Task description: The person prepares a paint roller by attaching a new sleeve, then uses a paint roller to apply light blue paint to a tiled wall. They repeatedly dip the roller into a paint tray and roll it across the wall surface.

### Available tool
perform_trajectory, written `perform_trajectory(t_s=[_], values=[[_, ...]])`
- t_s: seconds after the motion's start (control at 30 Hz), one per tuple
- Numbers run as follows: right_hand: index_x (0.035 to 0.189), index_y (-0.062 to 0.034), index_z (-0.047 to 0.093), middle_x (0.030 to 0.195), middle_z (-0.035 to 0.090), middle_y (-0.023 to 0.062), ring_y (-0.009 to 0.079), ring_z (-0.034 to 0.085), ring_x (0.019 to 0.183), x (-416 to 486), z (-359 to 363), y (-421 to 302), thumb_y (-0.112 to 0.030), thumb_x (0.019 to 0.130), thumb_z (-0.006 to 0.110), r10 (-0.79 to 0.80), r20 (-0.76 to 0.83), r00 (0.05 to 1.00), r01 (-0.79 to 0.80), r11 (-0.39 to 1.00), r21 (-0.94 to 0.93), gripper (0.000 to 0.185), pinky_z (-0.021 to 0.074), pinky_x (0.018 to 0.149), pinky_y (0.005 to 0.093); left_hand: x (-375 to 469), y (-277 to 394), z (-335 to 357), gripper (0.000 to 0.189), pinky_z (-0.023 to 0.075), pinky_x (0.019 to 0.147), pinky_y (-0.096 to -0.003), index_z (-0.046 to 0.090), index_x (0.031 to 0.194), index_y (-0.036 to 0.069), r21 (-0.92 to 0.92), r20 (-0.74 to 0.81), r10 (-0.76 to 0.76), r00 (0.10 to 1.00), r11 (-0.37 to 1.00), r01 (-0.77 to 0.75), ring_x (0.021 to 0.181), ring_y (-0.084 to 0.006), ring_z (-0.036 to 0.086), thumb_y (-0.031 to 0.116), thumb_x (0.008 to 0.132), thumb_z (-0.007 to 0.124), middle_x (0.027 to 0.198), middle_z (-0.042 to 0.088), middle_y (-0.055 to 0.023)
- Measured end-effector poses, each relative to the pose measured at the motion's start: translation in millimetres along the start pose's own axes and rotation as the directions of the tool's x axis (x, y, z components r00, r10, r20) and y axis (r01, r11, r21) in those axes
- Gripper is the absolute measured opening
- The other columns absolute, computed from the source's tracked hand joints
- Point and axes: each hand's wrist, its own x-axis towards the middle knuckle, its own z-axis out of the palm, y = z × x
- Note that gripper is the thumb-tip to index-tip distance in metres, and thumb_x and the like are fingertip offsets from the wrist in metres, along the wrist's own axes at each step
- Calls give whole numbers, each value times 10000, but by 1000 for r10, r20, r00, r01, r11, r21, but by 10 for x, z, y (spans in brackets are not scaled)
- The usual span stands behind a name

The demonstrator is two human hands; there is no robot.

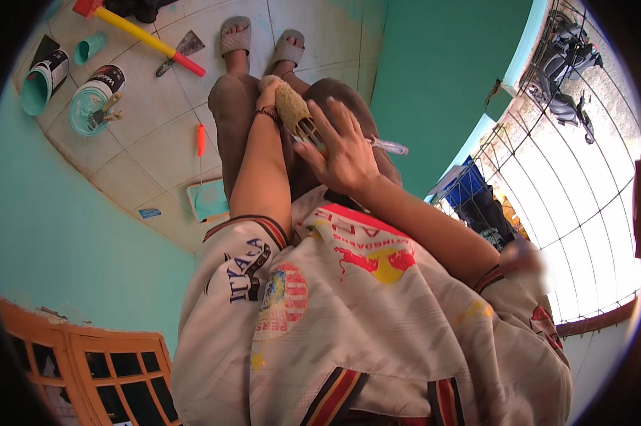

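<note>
My left hand (270, 90) grips the far end of a fuzzy yellowish paint roller cover (292, 109) above my knees. Its near end, with plastic and metal parts showing, points toward my right hand (344, 146). The fingers of my right hand are spread over that end, back of the hand up; whether they touch it is hard to tell. A clear tool handle (390, 146), like a screwdriver's, sticks out to the right beneath the right hand, and its other end is hidden.
On the tiled floor at left are an open paint can (89, 109), a tipped can (37, 90), a yellow-and-red hammer (139, 34), a scraper (188, 45), an orange-handled roller frame (200, 139) and a paint tray (208, 199). Green walls (432, 80) and a metal grille (565, 213) flank me.
</note>
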Motion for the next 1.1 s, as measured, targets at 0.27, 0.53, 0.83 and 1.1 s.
perform_trajectory(t_s=[0.27, 0.53, 0.83, 1.1], values=[[1368, -110, 389, 1321, 411, 265, 460, 446, 1177, 779, 74, 29, -514, 863, 529, 52, -22, 998, -55, 986, -159, 661, 448, 908, 499, -449, 29, 334, 303, 519, 686, -368, 586, 916, 72, 97, -282, 523, 804, 849, -519, 756, -253, 622, 360, 860, 509, 851, 627, -102], [1330, -11, 382, 1329, 402, 243, 407, 416, 1219, 613, 21, -65, -466, 893, 485, 109, 294, 950, -135, 988, 72, 639, 456, 929, 462, -548, 226, 358, 282, 519, 688, -374, 584, 911, 75, 81, -265, 745, 612, 650, -756, 759, -254, 623, 343, 855, 516, 850, 626, -100], [1253, 4, 438, 1234, 424, 211, 383, 419, 1191, 287, 308, -133, -405, 880, 549, 29, 154, 988, -52, 987, 150, 565, 470, 899, 435, -479, 130, 193, 259, 519, 691, -382, 582, 906, 77, -193, 363, 93, 927, 981, -23, 762, -257, 623, 323, 850, 524, 849, 624, -99], [1234, -8, 452, 1074, 452, 205, 379, 478, 1032, 511, 445, 41, -414, 889, 516, 36, 129, 991, -33, 999, -22, 536, 478, 850, 452, -467, 170, 295, 238, 519, 693, -388, 580, 902, 80, -176, 559, -2, 829, 977, 121, 765, -259, 624, 306, 845, 531, 848, 622, -97]])
